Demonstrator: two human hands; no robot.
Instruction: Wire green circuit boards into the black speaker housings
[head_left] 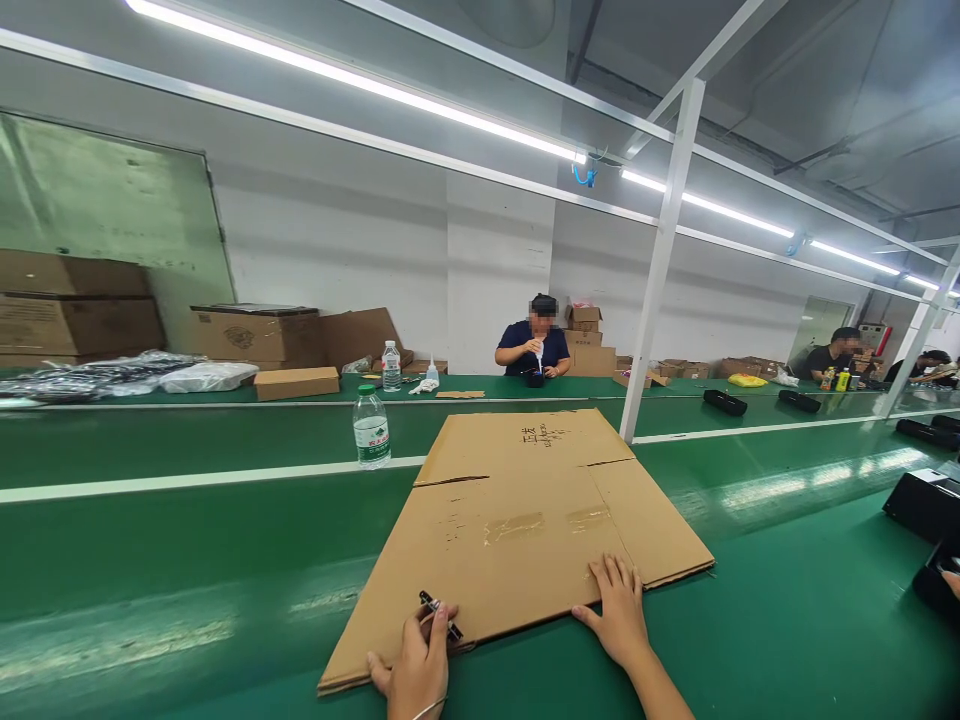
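The left hand (420, 662) grips a small dark part (429, 601), while the right hand (621, 612) (spread, unclenched) rests on the cardboard (525, 495).

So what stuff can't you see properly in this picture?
Head view, small dark thing: its middle is hidden by the left hand.
Head view, table under the cardboard: covered up.
Head view, small writing on the cardboard: too tiny to read.
Head view, another person's hand: cut off by the right edge.
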